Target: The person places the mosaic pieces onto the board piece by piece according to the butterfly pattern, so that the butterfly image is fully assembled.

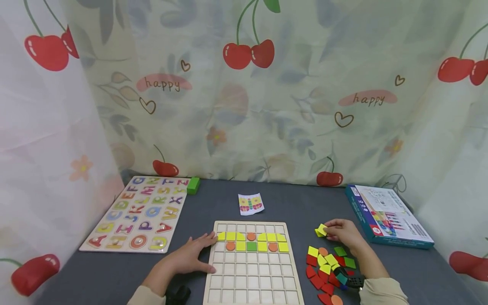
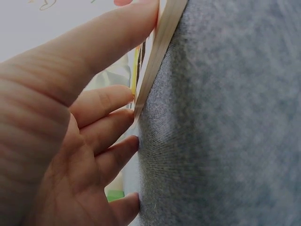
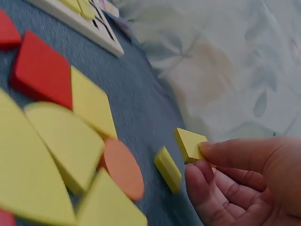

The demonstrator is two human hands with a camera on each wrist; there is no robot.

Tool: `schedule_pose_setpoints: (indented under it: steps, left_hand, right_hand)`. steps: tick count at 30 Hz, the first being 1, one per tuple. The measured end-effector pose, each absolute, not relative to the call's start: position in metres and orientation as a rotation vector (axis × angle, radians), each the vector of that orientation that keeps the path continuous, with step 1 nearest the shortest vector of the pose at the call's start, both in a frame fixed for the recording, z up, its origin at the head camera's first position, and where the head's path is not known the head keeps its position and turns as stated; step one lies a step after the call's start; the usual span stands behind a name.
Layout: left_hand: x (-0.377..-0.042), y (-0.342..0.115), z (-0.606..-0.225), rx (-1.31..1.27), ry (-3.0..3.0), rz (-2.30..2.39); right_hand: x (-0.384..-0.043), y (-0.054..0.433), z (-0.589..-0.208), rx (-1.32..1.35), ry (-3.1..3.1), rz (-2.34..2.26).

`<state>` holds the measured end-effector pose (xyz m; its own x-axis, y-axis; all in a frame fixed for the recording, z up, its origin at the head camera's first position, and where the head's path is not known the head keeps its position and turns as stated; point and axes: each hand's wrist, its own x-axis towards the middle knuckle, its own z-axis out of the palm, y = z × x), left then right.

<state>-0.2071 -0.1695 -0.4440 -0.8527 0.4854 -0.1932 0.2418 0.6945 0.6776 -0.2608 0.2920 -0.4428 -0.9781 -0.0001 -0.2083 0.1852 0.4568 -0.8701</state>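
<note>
My right hand (image 1: 345, 233) pinches a yellow tile (image 3: 188, 143) between thumb and fingers, right of the board. Just beside it a second yellow tile (image 3: 168, 170) is on the cloth, apart from the pile. My left hand (image 1: 190, 256) rests against the left edge of a wooden grid board (image 1: 253, 271), its fingers extended and thumb spread. Two upper rows of the board hold yellow tiles (image 1: 241, 246), orange discs (image 1: 230, 246) and one green square (image 1: 251, 246). Beyond the board lies a small paper card (image 1: 250, 204) with a butterfly-like pattern of coloured shapes.
Loose red, yellow, green and orange pieces (image 1: 317, 281) lie beneath my right forearm. An alphabet puzzle board (image 1: 131, 216) stands at the left, with a green block (image 1: 193, 185) at its far corner. A flat box (image 1: 392, 216) sits at the right. A printed curtain (image 1: 244, 127) surrounds the table.
</note>
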Motion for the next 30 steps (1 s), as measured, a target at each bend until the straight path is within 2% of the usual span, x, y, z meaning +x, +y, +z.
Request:
schedule_pose_setpoints:
  steps: [23, 30]
  left_hand:
    - [-0.207, -0.169, -0.444, 0.553, 2.538, 0.954]
    - [-0.207, -0.169, -0.445, 0.548, 2.537, 0.955]
  right_hand:
    - [-0.266, 0.175, -0.439, -0.104, 2.461, -1.519]
    - [-0.263, 0.135, -0.441, -0.259, 2.306, -1.582]
